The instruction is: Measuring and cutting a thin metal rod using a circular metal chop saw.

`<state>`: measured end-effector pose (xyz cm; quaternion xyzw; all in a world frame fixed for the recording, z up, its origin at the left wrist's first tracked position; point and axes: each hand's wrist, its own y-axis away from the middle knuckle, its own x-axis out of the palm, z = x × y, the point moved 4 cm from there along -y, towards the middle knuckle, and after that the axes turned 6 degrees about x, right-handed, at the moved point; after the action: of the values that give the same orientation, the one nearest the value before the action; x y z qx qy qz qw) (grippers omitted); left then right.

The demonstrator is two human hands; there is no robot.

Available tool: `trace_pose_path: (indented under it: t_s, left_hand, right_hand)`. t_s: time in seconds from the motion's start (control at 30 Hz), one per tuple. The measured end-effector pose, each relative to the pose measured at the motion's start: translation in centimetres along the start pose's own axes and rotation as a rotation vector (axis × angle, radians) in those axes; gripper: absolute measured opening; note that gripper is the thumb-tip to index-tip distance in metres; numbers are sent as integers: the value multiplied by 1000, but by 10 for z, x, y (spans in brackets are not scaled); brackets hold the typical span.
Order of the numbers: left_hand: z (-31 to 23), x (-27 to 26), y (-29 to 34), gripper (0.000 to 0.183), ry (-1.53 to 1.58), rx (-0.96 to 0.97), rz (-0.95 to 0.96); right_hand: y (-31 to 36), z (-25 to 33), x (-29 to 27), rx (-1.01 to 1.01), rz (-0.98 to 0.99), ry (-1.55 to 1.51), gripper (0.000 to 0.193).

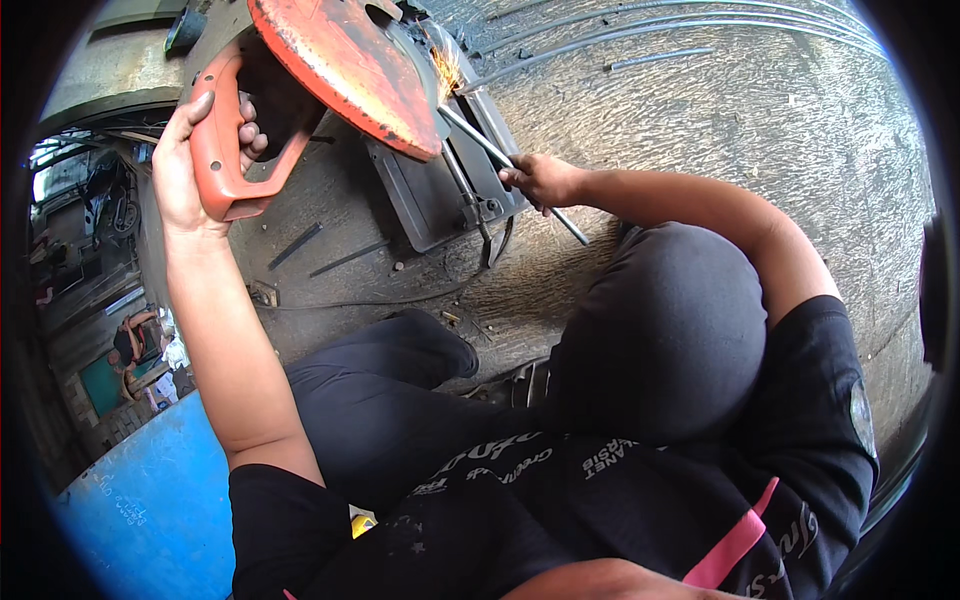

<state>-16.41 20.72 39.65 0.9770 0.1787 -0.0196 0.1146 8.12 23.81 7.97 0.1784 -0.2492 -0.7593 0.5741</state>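
My left hand is wrapped round the orange handle of a cut-off saw. The saw's worn orange blade guard slants down over its dark metal base. In my right hand is a thin metal rod, gripped partway along. One end of the rod reaches in beside the guard, where orange sparks fly up; the other end sticks out toward my knee. The guard hides most of the cutting disc. A clamp screw runs along the base between my hands.
Long metal rods and a short cut piece lie on the rough floor at the far right. Dark offcuts and a cable lie near the base. A blue panel stands at lower left; another person is beyond it.
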Motion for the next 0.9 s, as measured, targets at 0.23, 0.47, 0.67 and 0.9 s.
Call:
trace_pose_path:
  t_s: [0.23,0.47,0.67,0.9]
  left_hand:
    - [0,0,1,38,-18,-7,-57]
    - [0,-1,1,38,-19,-9,-82]
    - [0,2,2,38,-16,-3,-74]
    - [0,-2,1,40,8,0,-33]
  right_hand:
    - [0,1,2,-12,1,-1,41]
    - [-4,-8,4,17,30,-227,39]
    - [-12,-17,3,-35,42,-385,37]
    - [-17,-23,0,-30,-23,-564,29]
